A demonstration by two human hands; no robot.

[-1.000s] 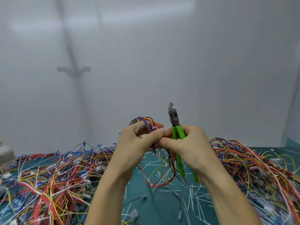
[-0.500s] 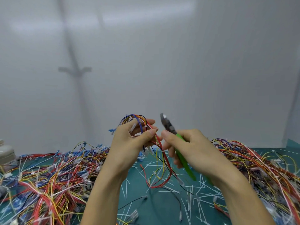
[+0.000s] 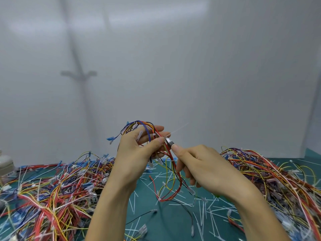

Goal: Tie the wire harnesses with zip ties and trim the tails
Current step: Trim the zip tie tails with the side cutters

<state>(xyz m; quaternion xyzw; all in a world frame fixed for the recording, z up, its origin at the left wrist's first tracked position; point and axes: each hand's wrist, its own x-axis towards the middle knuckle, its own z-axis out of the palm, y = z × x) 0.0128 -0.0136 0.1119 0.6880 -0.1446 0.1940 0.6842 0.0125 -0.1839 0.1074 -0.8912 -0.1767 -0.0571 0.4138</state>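
Teal mat (image 3: 173,228) littered with wire piles (image 3: 52,188); center frame, left hand (image 3: 137,153) grips harness (image 3: 144,124), right hand (image 3: 205,164) grips cutters (image 3: 169,141) by zip-tie tail (image 3: 179,129).

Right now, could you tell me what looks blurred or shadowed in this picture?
Head view: the zip tie tail is motion-blurred against the white wall; a soft cross-shaped shadow falls on that wall; the wire piles soften toward the corners.

Mat (image 3: 171,228) beneath left wire pile (image 3: 52,188), right wire pile (image 3: 278,173), cut tails (image 3: 203,211) between; perhaps a container (image 3: 6,165) far left.
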